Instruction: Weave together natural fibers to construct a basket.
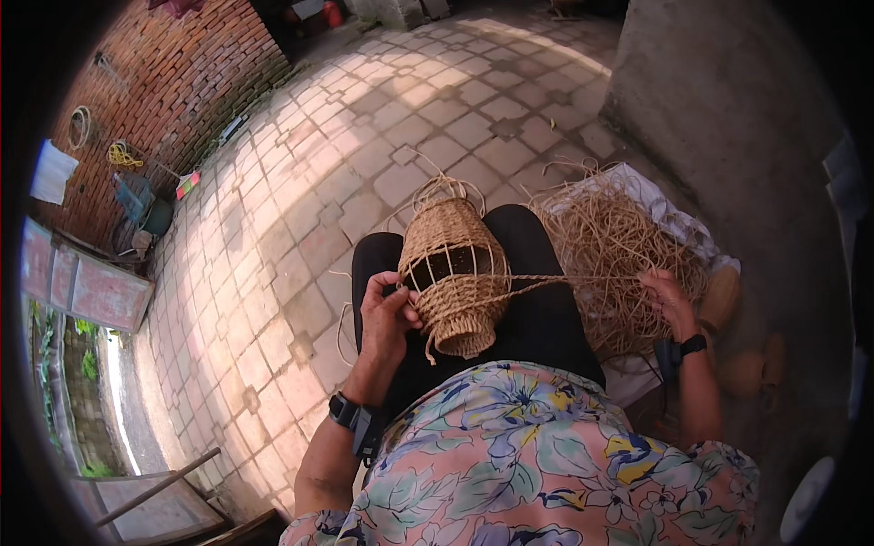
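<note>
A woven basket, tan and bottle-shaped, lies across my lap with its narrow neck toward me. Around its middle runs an unwoven band where bare upright stakes show over a dark inside. My left hand grips the basket's left side near that band, fingers bent against the weave. Two strands of twisted cord stretch from the basket to the right. Out there my right hand pinches the cord, pulled taut, above the heap of loose cord.
The heap rests on a white sack at my right. Tan rounded objects, possibly woven, stand beside it. A grey wall rises at the right, a brick wall at the far left. Paving tiles cover the ground.
</note>
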Tool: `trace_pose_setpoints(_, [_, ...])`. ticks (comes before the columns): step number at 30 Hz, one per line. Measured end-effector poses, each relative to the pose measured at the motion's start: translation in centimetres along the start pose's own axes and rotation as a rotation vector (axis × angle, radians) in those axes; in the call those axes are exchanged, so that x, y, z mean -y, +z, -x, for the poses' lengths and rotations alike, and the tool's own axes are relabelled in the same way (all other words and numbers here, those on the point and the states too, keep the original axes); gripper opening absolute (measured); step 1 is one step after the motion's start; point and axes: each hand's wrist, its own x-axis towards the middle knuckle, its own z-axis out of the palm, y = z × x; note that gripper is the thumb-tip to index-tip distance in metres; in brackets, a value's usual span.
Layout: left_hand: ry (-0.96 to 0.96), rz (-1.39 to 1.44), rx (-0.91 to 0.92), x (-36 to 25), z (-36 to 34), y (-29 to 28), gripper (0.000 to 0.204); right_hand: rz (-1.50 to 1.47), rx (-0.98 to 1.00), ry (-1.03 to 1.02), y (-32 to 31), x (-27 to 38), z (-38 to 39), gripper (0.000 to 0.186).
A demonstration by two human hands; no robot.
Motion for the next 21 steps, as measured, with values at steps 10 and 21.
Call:
trace_pose_setpoints(10, [0.226,-0.554,-0.154,-0.9,0.5,0.7,0.019,0.050,-0.014,0.031,2.1,-3.4,-4.2,0.030])
trace_pose_setpoints(21, [-0.021,-0.588,0.366,-7.4,1.3,7.2,0.028,-0.476,-0.067,-0.212,4.1,0.9,-5.0,0.016])
